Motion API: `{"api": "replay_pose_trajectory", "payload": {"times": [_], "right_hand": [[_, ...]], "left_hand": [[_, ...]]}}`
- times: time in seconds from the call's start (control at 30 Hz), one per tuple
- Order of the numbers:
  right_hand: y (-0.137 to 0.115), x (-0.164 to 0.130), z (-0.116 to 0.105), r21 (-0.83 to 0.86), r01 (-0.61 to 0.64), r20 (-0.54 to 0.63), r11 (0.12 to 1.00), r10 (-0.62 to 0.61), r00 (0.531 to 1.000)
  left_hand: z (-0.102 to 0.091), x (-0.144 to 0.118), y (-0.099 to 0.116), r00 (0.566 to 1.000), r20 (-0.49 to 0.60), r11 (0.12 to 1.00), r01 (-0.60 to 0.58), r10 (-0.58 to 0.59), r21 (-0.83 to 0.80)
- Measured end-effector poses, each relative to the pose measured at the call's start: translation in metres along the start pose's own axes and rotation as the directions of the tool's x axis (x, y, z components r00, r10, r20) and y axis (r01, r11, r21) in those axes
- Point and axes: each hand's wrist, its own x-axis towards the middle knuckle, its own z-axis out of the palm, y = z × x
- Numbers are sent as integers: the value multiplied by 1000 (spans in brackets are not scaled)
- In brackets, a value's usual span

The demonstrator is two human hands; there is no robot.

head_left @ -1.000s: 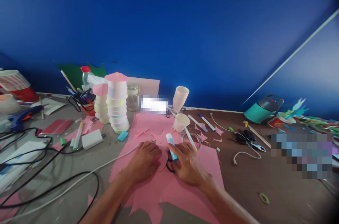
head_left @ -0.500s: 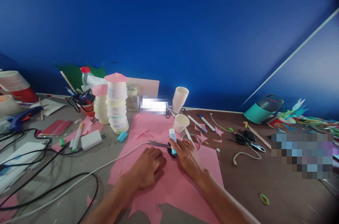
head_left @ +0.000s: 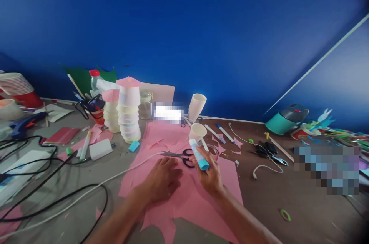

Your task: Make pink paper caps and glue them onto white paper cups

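Right hand (head_left: 210,171) grips raised glue stick (head_left: 198,154); left hand (head_left: 162,177) flat on pink paper (head_left: 190,201).

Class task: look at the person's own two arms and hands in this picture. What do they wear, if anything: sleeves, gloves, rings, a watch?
Both forearms are bare as far as the picture shows: no sleeves in view. The left hand and the right hand are ungloved. No ring, watch or bracelet shows on either hand or wrist.
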Motion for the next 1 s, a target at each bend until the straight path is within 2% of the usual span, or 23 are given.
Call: {"api": "replay_pose_trajectory", "payload": {"times": [0.1, 0.2, 0.33, 0.47, 0.67, 0.8, 1.0], "right_hand": [[-6, 0, -4, 240, -178, -34, 954, 192, 981], [-10, 5, -8, 431, -310, -20, 847, 352, 936], [-14, 8, -7, 522, -409, 50, 749, 452, 891], [-17, 5, 0, 508, -459, 154, 729, 448, 881], [-18, -4, 11, 495, -465, 223, 735, 410, 885], [-23, 0, 8, 417, -463, 295, 782, 365, 883], [-26, 7, 2, 344, -439, 312, 830, 340, 887]], "left_hand": [[1, 0, -5, 1000, -9, 998, -3, 2, -64], [0, 1, -13, 998, -60, 990, -13, 4, -144], [-3, 2, -23, 996, -88, 989, -25, 12, -149], [-2, 0, -26, 999, -43, 996, 17, -21, -86], [2, -2, -23, 999, -15, 997, 50, -51, -63], [3, -1, -23, 998, -19, 996, 54, -55, -71], [3, -2, -23, 998, -2, 995, 55, -56, -84]]}}
